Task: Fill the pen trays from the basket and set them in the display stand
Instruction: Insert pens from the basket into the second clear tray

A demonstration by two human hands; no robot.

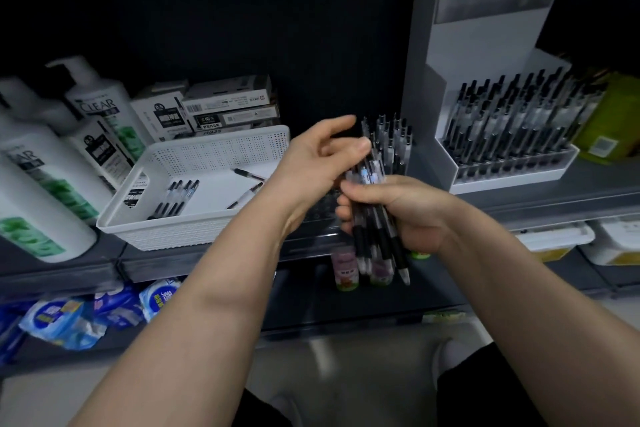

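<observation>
At shelf front, your right hand (398, 215) has its fingers curled tight round a bundle of pens (375, 239), tips down. Your left hand (318, 163) sits at the bundle's top, thumb against the pen caps, index finger straight; can't tell if it pinches one. Clear tray (322, 211) is just behind your hands, with upright pens at its right end. Basket (214, 149) is on the shelf to the left, a few loose pens (176, 196) lying in it. Display stand (485, 80) is to the right, holding a full tray (512, 180).
</observation>
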